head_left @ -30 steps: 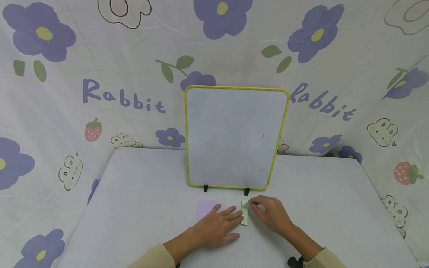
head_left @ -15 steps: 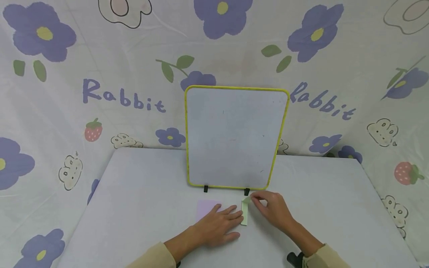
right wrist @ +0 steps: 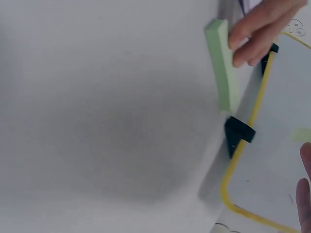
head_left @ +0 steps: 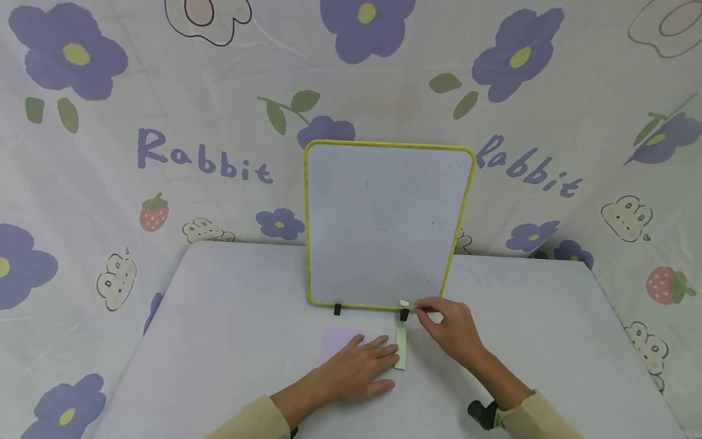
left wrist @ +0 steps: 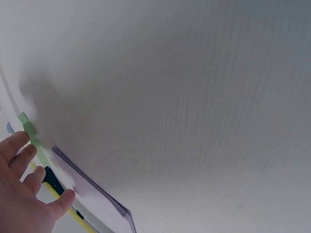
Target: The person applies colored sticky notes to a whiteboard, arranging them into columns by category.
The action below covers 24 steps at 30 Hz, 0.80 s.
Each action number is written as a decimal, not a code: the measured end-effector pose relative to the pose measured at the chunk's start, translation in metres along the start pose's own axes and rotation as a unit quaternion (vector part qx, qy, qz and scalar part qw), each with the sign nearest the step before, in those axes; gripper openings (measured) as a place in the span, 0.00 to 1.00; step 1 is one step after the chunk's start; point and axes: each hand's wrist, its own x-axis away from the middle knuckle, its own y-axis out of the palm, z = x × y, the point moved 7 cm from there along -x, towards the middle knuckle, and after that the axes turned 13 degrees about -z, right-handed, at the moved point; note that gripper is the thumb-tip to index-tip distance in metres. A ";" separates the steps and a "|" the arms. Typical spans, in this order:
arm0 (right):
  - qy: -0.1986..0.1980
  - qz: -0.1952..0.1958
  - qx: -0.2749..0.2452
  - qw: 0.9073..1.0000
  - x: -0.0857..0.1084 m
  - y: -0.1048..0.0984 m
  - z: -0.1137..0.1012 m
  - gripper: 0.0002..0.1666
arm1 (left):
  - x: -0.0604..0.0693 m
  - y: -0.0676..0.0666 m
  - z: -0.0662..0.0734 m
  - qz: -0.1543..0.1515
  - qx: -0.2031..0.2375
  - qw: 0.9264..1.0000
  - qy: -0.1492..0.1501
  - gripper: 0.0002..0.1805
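A narrow pale green sticky-note pad [head_left: 401, 347] lies on the table; in the right wrist view the pad [right wrist: 224, 68] looks thick. The left hand [head_left: 359, 369] rests beside it with spread fingers, fingertips against its left side and partly over a purple pad [head_left: 337, 341]. The right hand [head_left: 452, 329] pinches a small green slip [head_left: 404, 303] between thumb and forefinger, in front of the whiteboard's lower edge. In the left wrist view the left hand [left wrist: 24, 189] touches the green pad [left wrist: 34, 138].
A whiteboard [head_left: 384, 225] with a yellow frame stands upright behind the pads on black feet [head_left: 337, 309]. A patterned cloth [head_left: 208, 110] hangs behind the white table [head_left: 230, 317]. A black object [head_left: 481, 414] is at the right wrist.
The right hand has moved up and away from the green pad, and the slip, earlier lifted at one end, is now off it. The left hand has stayed in place.
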 end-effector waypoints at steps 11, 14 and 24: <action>-0.077 0.101 0.058 0.990 -0.025 -0.041 -0.021 0.14 | 0.001 -0.001 0.001 -0.002 0.004 1.000 -0.003 0.28; -0.085 0.107 0.062 0.989 -0.031 -0.049 -0.026 0.15 | 0.001 -0.001 0.001 -0.003 0.008 1.000 -0.002 0.28; -0.138 0.157 0.112 0.971 -0.050 -0.075 -0.046 0.13 | 0.002 -0.002 0.002 -0.006 -0.003 1.000 0.001 0.28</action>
